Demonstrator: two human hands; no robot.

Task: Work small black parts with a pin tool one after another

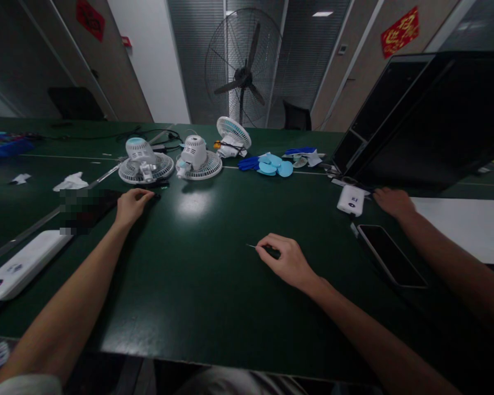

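Observation:
My left hand (132,207) is pinched at the left of the green table, by a small dark thing (157,196) at its fingertips that is too small to name. Just behind it lies a white desk fan (146,162), grille down. Over the middle of the table, my right hand (286,259) closes thumb and forefinger on a thin metal pin (250,245) that points left. A second white fan (197,159) lies grille down beside the first. Behind them sits a third fan (233,137) with its head tilted and a dark cord around its base.
Light blue fan blades (274,164) and dark blue gloves (249,163) lie at the back. Another person's hand (395,203) rests at right, near a white power bank (351,200), a phone (391,255) and a large black monitor (436,120). A long white power bank (24,263) lies left.

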